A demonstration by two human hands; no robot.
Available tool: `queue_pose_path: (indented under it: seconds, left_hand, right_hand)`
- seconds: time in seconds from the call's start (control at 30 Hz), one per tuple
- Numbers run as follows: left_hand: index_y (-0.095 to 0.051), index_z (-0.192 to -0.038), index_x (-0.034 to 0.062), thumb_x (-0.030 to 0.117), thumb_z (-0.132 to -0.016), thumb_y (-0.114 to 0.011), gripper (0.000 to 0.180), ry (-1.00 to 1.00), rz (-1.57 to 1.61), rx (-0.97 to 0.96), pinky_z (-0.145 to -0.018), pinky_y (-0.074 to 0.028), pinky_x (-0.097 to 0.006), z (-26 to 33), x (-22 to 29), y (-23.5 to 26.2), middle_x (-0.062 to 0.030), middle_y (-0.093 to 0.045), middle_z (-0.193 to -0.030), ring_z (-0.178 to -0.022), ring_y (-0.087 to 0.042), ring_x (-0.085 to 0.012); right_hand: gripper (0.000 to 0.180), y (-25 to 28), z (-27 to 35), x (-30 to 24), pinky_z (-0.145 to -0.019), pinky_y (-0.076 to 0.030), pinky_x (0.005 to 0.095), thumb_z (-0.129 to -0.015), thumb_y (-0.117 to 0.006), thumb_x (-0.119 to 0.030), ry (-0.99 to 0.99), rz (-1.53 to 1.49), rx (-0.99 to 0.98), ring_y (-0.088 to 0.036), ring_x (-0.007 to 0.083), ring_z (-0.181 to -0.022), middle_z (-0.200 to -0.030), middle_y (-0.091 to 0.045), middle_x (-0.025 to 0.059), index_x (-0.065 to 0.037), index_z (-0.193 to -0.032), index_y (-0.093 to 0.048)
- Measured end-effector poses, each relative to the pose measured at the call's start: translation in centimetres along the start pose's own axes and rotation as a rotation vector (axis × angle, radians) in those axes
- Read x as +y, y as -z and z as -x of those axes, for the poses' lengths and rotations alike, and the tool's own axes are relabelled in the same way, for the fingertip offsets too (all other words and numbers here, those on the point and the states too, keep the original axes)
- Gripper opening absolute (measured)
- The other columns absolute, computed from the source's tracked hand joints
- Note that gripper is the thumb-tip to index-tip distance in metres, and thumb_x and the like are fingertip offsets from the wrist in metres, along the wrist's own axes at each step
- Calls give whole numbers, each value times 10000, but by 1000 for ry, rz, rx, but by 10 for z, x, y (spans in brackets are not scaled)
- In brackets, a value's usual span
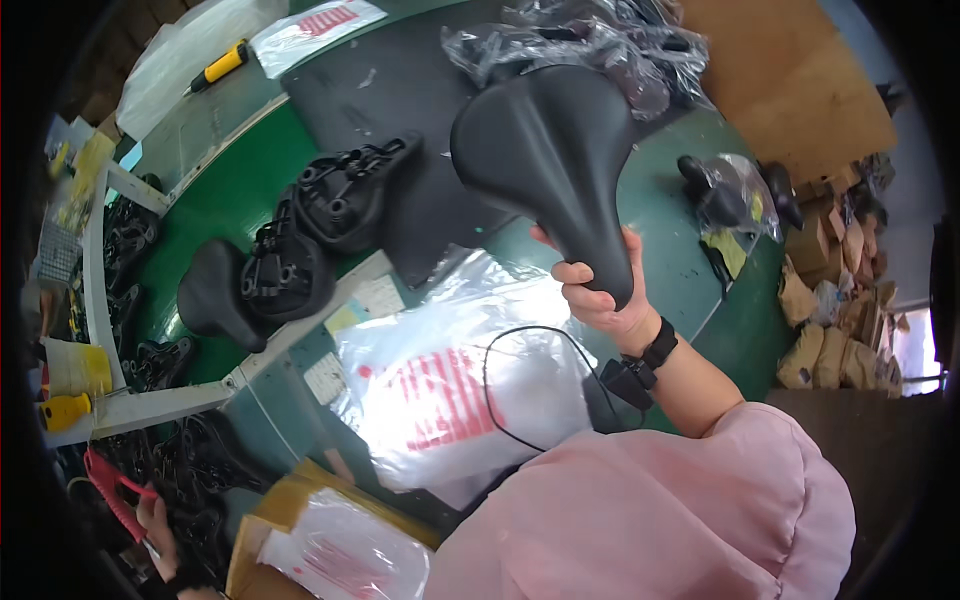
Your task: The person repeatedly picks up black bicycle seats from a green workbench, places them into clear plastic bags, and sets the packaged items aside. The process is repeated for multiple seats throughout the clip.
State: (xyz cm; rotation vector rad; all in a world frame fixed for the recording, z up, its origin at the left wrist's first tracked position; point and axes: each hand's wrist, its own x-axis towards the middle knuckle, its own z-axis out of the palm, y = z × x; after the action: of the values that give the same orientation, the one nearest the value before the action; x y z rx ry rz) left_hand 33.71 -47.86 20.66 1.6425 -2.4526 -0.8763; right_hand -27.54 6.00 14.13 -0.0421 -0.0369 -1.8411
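Over the green worktable [668, 215], the saddle [545, 145] looks smooth, black, grooved lengthwise.

Red print stands in rows on a large clear bag [540, 395] at the centre, a flat bag [318, 35] at upper left, and a wrapped pack [345, 545] at lower left; all 3 are illegible here.
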Motion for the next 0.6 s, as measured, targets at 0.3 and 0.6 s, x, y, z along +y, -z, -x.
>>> queue_pose_path:
  seconds: [0.3, 0.6]
  left_hand:
    - [-557, -1241, 0, 146, -933, -490, 348, -74, -29, 160, -910, -438, -300, 287, 330, -179, -102, -605, -1172, -1042, -573, -178]
    - [-405, -1390, 82, 407, -851, -627, 668, -297, -411, 204, -1051, -291, -519, 249, 345, -552, -238, -365, -1408, -1242, -366, -478]
  right_hand:
    - [714, -90, 201, -141, -343, -386, 218, -783, -555, -460, 242, 1188, 544, -556, 158, -454, -752, -595, 134, 81, -1239, -464]
    - [763, -154, 230, -239, -881, -463, 317, -682, -712, -181, 396, 2292, 495, -593, 223, -1000, -1134, -603, 141, 16, -1349, -397]
